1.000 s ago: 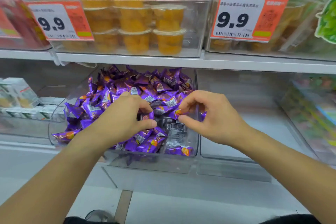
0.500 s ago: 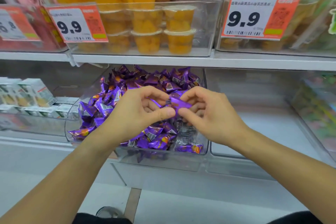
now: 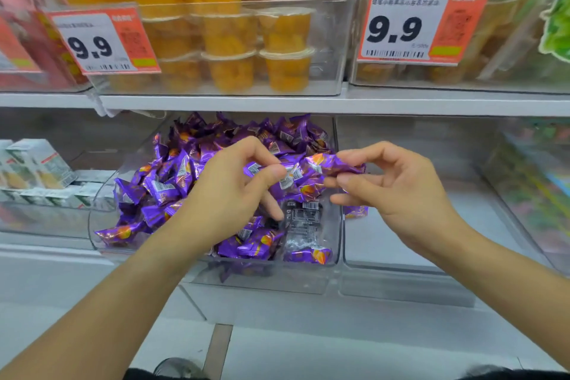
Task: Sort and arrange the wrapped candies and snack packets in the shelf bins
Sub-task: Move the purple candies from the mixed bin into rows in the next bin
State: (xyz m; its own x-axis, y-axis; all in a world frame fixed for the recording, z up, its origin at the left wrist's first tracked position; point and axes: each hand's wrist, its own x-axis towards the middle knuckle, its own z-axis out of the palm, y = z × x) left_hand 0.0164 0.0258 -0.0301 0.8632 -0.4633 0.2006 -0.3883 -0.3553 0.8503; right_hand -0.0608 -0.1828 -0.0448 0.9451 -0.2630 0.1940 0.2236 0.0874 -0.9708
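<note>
Holding two wrapped candies above the clear bin (image 3: 336, 225), we are at the sorting step: our left hand (image 3: 234, 191) pinches one purple candy (image 3: 262, 167) between thumb and forefinger, and our right hand (image 3: 398, 191) pinches a second purple candy (image 3: 333, 163) the same way, its other fingers loosely spread

Position relative to the clear bin:
- Both held candies sit over the bin's right half, close to its right wall
- The candy pile (image 3: 185, 170) fills the bin's left and rear; a darker packet (image 3: 303, 214) lies at the front right, on the bin floor
- Right of the bin stands an adjoining bin (image 3: 401, 259) that looks nearly bare, with one stray purple piece (image 3: 356, 210) just past the shared wall
- Above the bin, on the next shelf, stand fruit cups (image 3: 287, 68) behind a price tag (image 3: 105, 40)

Failure risks, as we judge them:
1. Slip from the pinch. The foil wrappers look slick and each grip is at a wrapper end only; a loosened thumb would drop the piece
2. Wrong landing. The right-hand candy hangs almost above the shared wall, so a careless release could send it into the adjoining bin, adding to the stray piece there
3. Pile spill. The pile rises towards the rim on the bin's left side; pushing our left forearm through it could roll pieces over the front edge
4. Mixed stock. The darker packet differs from the purple pieces; burying it under returned candies would leave the sort incomplete
</note>
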